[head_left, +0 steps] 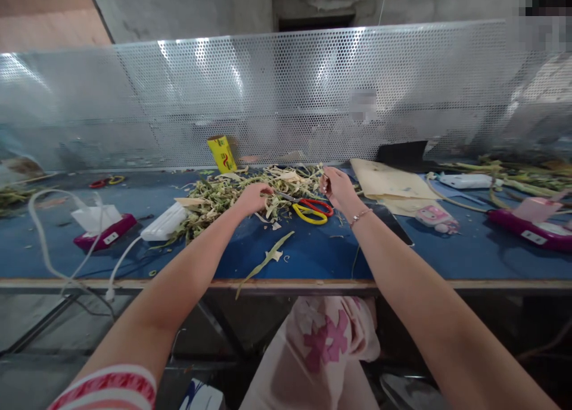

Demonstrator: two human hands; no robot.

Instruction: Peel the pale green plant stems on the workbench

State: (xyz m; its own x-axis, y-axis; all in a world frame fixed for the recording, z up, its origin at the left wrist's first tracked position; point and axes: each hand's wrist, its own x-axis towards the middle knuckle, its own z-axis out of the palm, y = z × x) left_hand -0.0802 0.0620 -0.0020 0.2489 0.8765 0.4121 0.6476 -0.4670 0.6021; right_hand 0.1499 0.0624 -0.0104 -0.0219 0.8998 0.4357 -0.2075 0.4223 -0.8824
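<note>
A heap of dried, curled plant leaves and trimmings lies across the blue tabletop. My left hand is in the heap, fingers curled in; whatever they grip is hidden. My right hand is raised at the heap's right edge, its fingers pinched together near some pale leaf bits; what they hold is too small to make out. Between my hands lie scissors with one red and one yellow handle, their blades pointing toward my left hand. A long dry leaf lies nearer me, its tip hanging over the table edge.
A yellow packet stands against the perforated metal screen. At left are a white power strip, a purple tissue box and other scissors. Brown paper, a phone and a pink case lie right.
</note>
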